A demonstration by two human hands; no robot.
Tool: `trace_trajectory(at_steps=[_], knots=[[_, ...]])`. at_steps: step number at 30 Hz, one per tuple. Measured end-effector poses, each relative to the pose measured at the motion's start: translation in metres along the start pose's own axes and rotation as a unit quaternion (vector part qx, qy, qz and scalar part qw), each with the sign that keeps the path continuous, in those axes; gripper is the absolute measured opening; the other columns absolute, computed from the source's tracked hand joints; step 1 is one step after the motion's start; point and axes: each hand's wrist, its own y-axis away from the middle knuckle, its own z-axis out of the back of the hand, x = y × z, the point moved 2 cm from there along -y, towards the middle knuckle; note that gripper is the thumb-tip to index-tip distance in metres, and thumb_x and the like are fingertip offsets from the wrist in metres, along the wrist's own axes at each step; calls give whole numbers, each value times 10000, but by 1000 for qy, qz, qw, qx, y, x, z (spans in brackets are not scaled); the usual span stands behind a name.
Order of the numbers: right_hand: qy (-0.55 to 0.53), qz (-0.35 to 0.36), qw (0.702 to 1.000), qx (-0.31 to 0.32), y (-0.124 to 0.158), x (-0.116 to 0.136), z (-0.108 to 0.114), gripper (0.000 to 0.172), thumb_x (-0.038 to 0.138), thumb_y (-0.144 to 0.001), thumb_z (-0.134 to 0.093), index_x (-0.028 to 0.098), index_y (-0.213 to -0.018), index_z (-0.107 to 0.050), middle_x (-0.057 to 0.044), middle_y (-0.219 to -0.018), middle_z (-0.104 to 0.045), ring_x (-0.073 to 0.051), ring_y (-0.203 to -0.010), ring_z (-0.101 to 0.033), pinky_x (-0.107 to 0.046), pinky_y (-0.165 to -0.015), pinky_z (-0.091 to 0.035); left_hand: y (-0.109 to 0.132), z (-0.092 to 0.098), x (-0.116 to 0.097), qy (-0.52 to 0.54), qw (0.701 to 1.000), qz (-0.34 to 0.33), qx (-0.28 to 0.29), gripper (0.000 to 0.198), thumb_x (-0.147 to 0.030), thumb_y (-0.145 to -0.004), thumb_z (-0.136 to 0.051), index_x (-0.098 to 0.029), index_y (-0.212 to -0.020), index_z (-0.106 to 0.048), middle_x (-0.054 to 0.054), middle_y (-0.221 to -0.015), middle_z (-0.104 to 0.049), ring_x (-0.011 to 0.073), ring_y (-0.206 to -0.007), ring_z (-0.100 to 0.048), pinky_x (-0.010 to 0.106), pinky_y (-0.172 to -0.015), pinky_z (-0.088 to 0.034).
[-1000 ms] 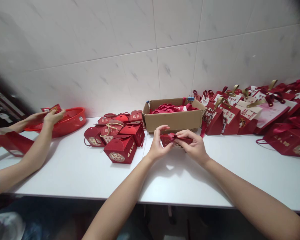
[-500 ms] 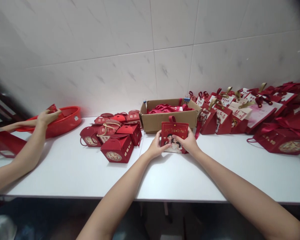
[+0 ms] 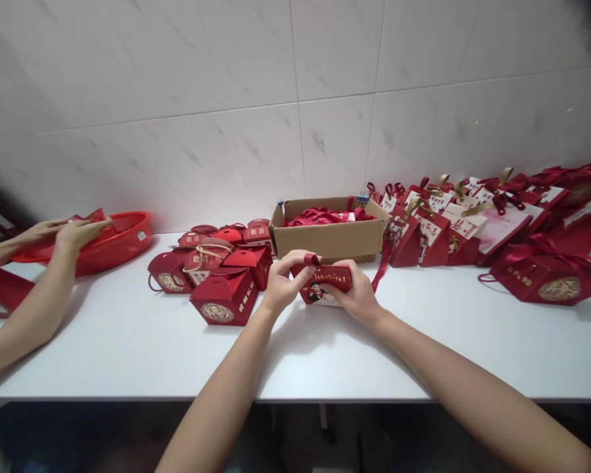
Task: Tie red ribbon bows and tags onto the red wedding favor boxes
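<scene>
A small red gift box point(image 3: 325, 284) with a cartoon couple printed on its front is held just above the white table point(image 3: 325, 355), in front of the cardboard box. My left hand point(image 3: 282, 284) grips its left end, with the fingers pinching the dark red ribbon loop at its top. My right hand point(image 3: 357, 294) wraps around its right side from below. Both hands are closed on it.
An open cardboard box point(image 3: 331, 235) of red ribbons stands behind my hands. Several red handled boxes point(image 3: 221, 270) sit to the left, finished gift bags point(image 3: 473, 223) along the right wall. Another person's hands point(image 3: 73, 231) reach into a red plastic basin point(image 3: 111, 243) at far left.
The gift box, held upright with its picture facing me half a second ago, is tilted back and lower, and my left fingers have moved onto its ribbon loop. The view has shifted slightly right.
</scene>
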Motion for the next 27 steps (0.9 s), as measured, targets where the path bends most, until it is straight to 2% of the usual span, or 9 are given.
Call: trace_trajectory(at_steps=[4, 7, 10, 13, 16, 19, 23, 27], knots=[[33, 11, 999, 6, 1, 1, 0, 301, 365, -754, -664, 231, -956, -484, -46, -899, -619, -221, -821, -619, -362, -733, -501, 4, -1, 1, -4, 995, 65, -81, 166, -333, -686, -725, -170, -710, -703, 45, -743, -706, 176, -707, -645, 286, -646, -512], [32, 7, 999, 4, 3, 2, -2, 310, 376, -746, -670, 230, -950, -486, -46, -895, -620, -223, -819, -620, -362, -730, -501, 5, -2, 2, -14, 990, 89, -106, 217, -370, -633, -757, -165, -680, -703, 36, -685, -699, 173, -652, -640, 285, -619, -512], [4, -16, 1000, -4, 2, 1, -2, 313, 381, -752, -661, 230, -967, -491, -52, -915, -635, -224, -824, -629, -359, -727, -506, 5, -4, 7, 2, 994, 80, -77, 321, -415, -705, -699, -183, -926, -690, 69, -901, -705, 208, -838, -654, 320, -746, -525], [16, -17, 999, -26, -7, 2, 8, 329, 399, -727, -680, 229, -950, -506, -56, -906, -648, -231, -817, -631, -367, -728, -512, 5, -6, 20, -9, 996, 52, -74, 440, -449, -840, -533, -233, -1223, -504, 92, -1148, -608, 212, -1051, -581, 346, -882, -478], [40, -22, 992, -120, -22, 2, 36, 401, 434, -675, -714, 220, -953, -521, -67, -916, -654, -237, -829, -628, -395, -767, -517, 7, -6, 39, -84, 991, 50, -92, 407, -440, -881, -456, -215, -1219, -442, 106, -1142, -558, 208, -1072, -544, 358, -914, -443], [37, -69, 965, -250, -27, -3, 76, 495, 453, -666, -708, 183, -1033, -513, -105, -1007, -647, -238, -889, -633, -417, -825, -514, 12, -11, 55, -188, 980, 62, -25, 366, -402, -868, -475, -182, -1160, -458, 123, -1120, -541, 231, -1076, -520, 399, -951, -398], [119, -128, 925, -338, -3, -22, 137, 539, 441, -615, -739, 177, -1028, -516, -128, -1033, -644, -258, -905, -633, -432, -845, -499, 21, -21, 69, -261, 955, 108, 92, 400, -384, -855, -487, -192, -1201, -425, 136, -1219, -499, 272, -1175, -438, 459, -1001, -327], [264, -191, 851, -411, 31, -57, 191, 505, 405, -566, -740, 198, -947, -483, -141, -1001, -634, -319, -919, -613, -488, -864, -456, 24, -26, 73, -282, 935, 156, 148, 487, -422, -858, -461, -184, -1272, -367, 150, -1303, -441, 302, -1223, -377, 500, -1007, -293]])
